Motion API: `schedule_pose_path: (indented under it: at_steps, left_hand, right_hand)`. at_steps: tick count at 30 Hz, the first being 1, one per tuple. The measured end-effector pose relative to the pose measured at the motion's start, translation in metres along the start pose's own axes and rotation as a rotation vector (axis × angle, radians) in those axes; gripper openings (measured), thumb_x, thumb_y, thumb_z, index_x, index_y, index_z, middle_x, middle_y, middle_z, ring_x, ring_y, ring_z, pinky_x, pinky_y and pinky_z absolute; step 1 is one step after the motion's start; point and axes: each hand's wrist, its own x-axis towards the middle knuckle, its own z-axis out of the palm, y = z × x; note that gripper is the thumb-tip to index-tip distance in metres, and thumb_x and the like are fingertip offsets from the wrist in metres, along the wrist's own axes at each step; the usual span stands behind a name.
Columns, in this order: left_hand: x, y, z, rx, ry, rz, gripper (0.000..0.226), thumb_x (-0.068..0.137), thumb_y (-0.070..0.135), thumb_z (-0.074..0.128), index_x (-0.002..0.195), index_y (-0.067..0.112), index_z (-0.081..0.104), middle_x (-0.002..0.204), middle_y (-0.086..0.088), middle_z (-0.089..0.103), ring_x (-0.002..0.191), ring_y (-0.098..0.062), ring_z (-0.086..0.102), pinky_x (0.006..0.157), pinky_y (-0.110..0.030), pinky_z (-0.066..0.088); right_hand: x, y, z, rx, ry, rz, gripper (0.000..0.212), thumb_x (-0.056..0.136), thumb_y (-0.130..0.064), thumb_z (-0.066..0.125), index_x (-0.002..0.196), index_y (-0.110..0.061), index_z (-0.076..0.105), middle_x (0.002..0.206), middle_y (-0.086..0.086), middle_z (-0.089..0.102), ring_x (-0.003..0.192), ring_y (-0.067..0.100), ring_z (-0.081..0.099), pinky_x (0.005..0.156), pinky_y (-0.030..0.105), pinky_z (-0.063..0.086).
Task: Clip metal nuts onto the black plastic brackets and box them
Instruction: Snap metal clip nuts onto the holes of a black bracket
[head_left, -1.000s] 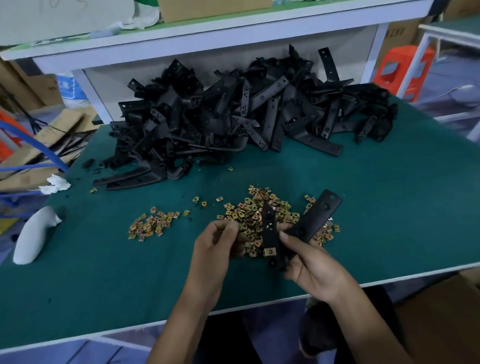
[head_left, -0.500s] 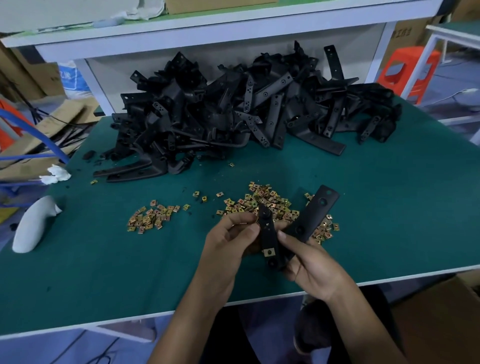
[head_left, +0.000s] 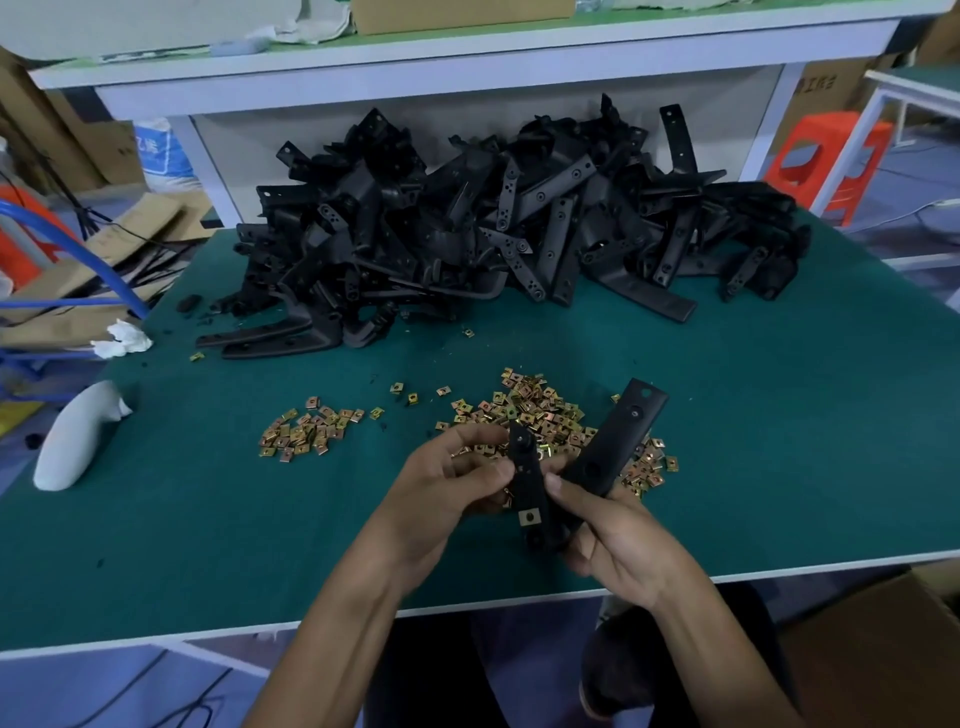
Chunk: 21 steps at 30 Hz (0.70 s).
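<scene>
My right hand (head_left: 618, 545) grips a black V-shaped plastic bracket (head_left: 613, 447) by its lower corner, above the green table. One brass metal nut (head_left: 530, 517) is clipped on the bracket's left arm near the bottom. My left hand (head_left: 447, 483) has its fingers curled against the upper part of that left arm; whether it pinches a nut there is hidden. Under the hands lies a large heap of loose brass nuts (head_left: 524, 405). A smaller heap of nuts (head_left: 306, 434) lies to the left. A big pile of black brackets (head_left: 493, 228) fills the back of the table.
The green table (head_left: 779, 415) ends in a white front edge near me. A white moulded object (head_left: 78, 441) lies at the left edge. A brown cardboard box (head_left: 883, 660) stands at the lower right, below the table. A white shelf spans the back.
My left hand has come away from the nut heap and closed in against the bracket's left arm. The bracket stays in my right hand.
</scene>
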Motion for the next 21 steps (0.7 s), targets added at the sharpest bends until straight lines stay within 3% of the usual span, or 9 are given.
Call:
schedule_pose_path:
  at_steps: [6, 8, 11, 14, 18, 21]
  left_hand:
    - [-0.001, 0.000, 0.006, 0.105, -0.025, 0.045, 0.023, 0.079, 0.018, 0.075, 0.099, 0.030, 0.073, 0.080, -0.003, 0.070, 0.075, -0.014, 0.065, 0.067, -0.024, 0.052]
    - [-0.002, 0.001, 0.003, 0.117, -0.028, 0.030, 0.026, 0.079, 0.019, 0.075, 0.103, 0.027, 0.072, 0.079, -0.002, 0.070, 0.075, -0.013, 0.066, 0.066, -0.023, 0.052]
    - [-0.004, 0.003, 0.003, 0.103, -0.021, 0.020, 0.031, 0.079, 0.019, 0.076, 0.110, 0.020, 0.071, 0.080, -0.003, 0.071, 0.074, -0.012, 0.067, 0.065, -0.019, 0.051]
    - [-0.007, -0.002, 0.010, 0.072, 0.040, 0.055, 0.027, 0.080, 0.024, 0.080, 0.106, 0.020, 0.074, 0.091, -0.009, 0.075, 0.082, -0.016, 0.070, 0.072, -0.022, 0.054]
    - [-0.004, -0.013, 0.020, 0.096, 0.130, 0.087, 0.015, 0.085, 0.032, 0.073, 0.097, 0.025, 0.077, 0.099, -0.008, 0.077, 0.090, -0.017, 0.069, 0.089, -0.037, 0.055]
    - [-0.003, -0.025, 0.029, 0.273, 0.120, 0.182, 0.017, 0.096, 0.026, 0.063, 0.095, 0.036, 0.077, 0.095, 0.009, 0.077, 0.091, -0.006, 0.070, 0.084, -0.025, 0.052]
  right_hand:
    - [0.002, 0.001, 0.000, -0.037, 0.005, 0.031, 0.053, 0.068, -0.036, 0.093, 0.106, -0.009, 0.067, 0.075, 0.012, 0.072, 0.051, 0.018, 0.066, 0.033, 0.023, 0.045]
    - [0.003, 0.001, 0.000, -0.055, 0.004, 0.033, 0.048, 0.065, -0.038, 0.096, 0.100, -0.014, 0.073, 0.085, 0.017, 0.071, 0.056, 0.021, 0.068, 0.034, 0.024, 0.047]
    - [0.005, 0.000, 0.000, -0.042, 0.014, 0.028, 0.043, 0.066, -0.037, 0.095, 0.096, -0.014, 0.075, 0.084, 0.016, 0.071, 0.054, 0.019, 0.067, 0.035, 0.024, 0.048]
    - [0.003, 0.001, 0.007, -0.031, 0.100, -0.021, 0.028, 0.072, -0.033, 0.088, 0.091, -0.015, 0.077, 0.087, 0.017, 0.071, 0.060, 0.020, 0.068, 0.038, 0.024, 0.048]
    - [-0.011, 0.006, 0.010, 0.087, 0.242, -0.064, 0.029, 0.082, -0.021, 0.076, 0.107, -0.007, 0.069, 0.093, 0.018, 0.073, 0.068, 0.019, 0.069, 0.044, 0.025, 0.051]
    - [-0.037, 0.006, 0.001, 0.160, 0.326, -0.054, 0.035, 0.084, -0.011, 0.068, 0.118, -0.002, 0.068, 0.097, 0.021, 0.073, 0.070, 0.020, 0.070, 0.048, 0.027, 0.053]
